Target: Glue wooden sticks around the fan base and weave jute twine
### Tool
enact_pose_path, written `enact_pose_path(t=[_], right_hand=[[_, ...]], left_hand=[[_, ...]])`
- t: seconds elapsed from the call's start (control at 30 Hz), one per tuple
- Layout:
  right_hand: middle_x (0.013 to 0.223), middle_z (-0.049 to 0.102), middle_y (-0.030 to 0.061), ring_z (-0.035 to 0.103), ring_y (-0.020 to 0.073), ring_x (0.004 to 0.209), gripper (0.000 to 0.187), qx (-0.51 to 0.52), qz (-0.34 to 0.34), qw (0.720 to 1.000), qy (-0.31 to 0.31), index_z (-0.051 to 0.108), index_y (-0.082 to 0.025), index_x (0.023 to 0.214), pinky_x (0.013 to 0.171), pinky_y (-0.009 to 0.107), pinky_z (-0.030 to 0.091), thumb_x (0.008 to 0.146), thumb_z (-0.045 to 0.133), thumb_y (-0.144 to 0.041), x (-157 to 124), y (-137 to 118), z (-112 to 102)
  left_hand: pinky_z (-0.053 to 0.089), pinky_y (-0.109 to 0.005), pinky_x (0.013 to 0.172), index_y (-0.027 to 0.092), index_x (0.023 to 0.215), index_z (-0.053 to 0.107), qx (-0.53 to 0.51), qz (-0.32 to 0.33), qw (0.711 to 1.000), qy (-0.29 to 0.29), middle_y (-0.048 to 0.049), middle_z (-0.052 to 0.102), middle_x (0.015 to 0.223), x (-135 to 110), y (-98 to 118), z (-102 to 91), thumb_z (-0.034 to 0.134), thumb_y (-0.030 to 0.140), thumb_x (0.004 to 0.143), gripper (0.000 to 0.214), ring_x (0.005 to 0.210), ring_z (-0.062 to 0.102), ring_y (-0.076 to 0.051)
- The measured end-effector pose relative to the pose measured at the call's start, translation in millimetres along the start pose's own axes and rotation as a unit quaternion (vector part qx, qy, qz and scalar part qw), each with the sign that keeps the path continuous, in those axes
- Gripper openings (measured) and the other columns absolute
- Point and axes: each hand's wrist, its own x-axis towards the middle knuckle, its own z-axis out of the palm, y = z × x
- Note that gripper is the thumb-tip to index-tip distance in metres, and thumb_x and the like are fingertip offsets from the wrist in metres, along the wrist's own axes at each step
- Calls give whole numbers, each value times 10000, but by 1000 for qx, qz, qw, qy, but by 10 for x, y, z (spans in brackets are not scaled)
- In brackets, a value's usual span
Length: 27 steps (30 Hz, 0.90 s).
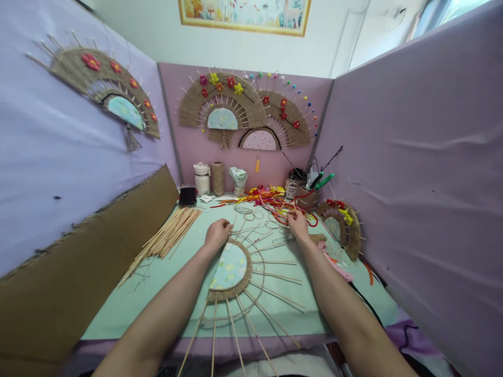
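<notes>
A half-made fan [231,269] lies on the green table [129,298]: a pale floral half-disc rimmed with jute, with thin wooden sticks radiating outward. My left hand [217,233] rests curled on its far edge, pressing it down. Farther right, my right hand [297,223] is pinched on a strand of jute twine [257,214] that loops across the table, beside a heap of coloured pipe cleaners [267,198].
A bundle of wooden sticks [168,235] lies at the left, next to a cardboard sheet [78,262]. A finished fan [342,226] leans at the right. Jars, a twine spool [217,178] and a tool cup [306,193] stand at the back. Fans hang on the partition walls.
</notes>
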Motion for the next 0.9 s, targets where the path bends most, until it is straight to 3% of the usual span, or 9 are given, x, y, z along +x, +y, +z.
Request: enact_pose_path(t=[0.17, 0.27, 0.33, 0.37, 0.43, 0.5, 0.57, 0.63, 0.9], right_hand=[[569, 588, 18, 540, 196, 558, 180, -7, -4, 1000, -11, 574, -185, 762, 568, 297, 383, 659, 519, -322, -12, -5, 17], [560, 582, 14, 521, 188, 537, 208, -12, -4, 1000, -27, 577, -183, 769, 548, 292, 367, 653, 523, -347, -17, 29, 27], [554, 582, 12, 512, 183, 525, 226, -19, -1, 999, -34, 581, -184, 772, 536, 288, 359, 645, 529, -363, -23, 49, 28], [554, 585, 14, 514, 183, 526, 233, -21, -1, 999, -38, 584, -184, 770, 536, 288, 360, 644, 531, -371, -28, 52, 27], [563, 596, 23, 530, 186, 540, 243, -14, -3, 999, -46, 590, -183, 755, 543, 290, 370, 643, 538, -392, -42, 42, 27], [586, 613, 37, 552, 191, 565, 259, 3, -10, 998, -60, 593, -181, 740, 552, 293, 384, 647, 550, -418, -59, 14, 34], [604, 625, 46, 563, 195, 582, 280, 19, -18, 997, -75, 598, -178, 735, 552, 292, 390, 652, 562, -443, -72, -16, 49], [604, 627, 45, 563, 195, 584, 293, 26, -24, 996, -81, 601, -177, 741, 552, 293, 395, 654, 571, -455, -75, -32, 66], [632, 644, 52, 596, 210, 621, 252, 29, -9, 997, -75, 604, -183, 747, 572, 298, 429, 678, 583, -424, -34, 7, 54]], left_hand=[[470, -317, 870, 189, 994, 721, 12, 53, 992, -118, -93, 724, 1050, -258, 324, -371, 753, 296, 678, 335, 988, 649, -257], [448, -324, 961, 261, 1208, 642, -41, 147, 932, -328, -61, 600, 1323, -483, 495, -975, 751, 349, 711, 517, 1180, 570, -247], [484, -366, 931, 270, 1237, 617, -85, 139, 913, -374, -76, 595, 1325, -584, 516, -1509, 763, 348, 706, 557, 1187, 567, -272], [497, -384, 915, 267, 1207, 630, -109, 137, 935, -309, -86, 619, 1289, -610, 495, -1779, 791, 349, 674, 562, 1167, 579, -282], [488, -415, 931, 235, 1174, 623, -227, 181, 955, 54, -99, 625, 1264, -619, 421, -2231, 769, 426, 692, 538, 1162, 572, -273], [465, -476, 957, 197, 1203, 576, -317, 181, 862, 352, -102, 567, 1335, -614, 369, -2458, 722, 460, 728, 563, 1199, 538, -275], [412, -467, 1023, 170, 1140, 614, -310, 164, 859, 373, -108, 583, 1315, -635, 394, -2407, 743, 397, 715, 499, 1212, 528, -261], [406, -425, 1037, 158, 1125, 642, -256, 184, 928, 196, -111, 666, 1181, -683, 488, -2147, 702, 401, 765, 438, 1138, 590, -241], [510, -318, 720, 153, 1043, 646, -89, 94, 991, -30, -87, 724, 927, -510, 489, -1018, 584, 463, 811, 392, 848, 675, -220]])
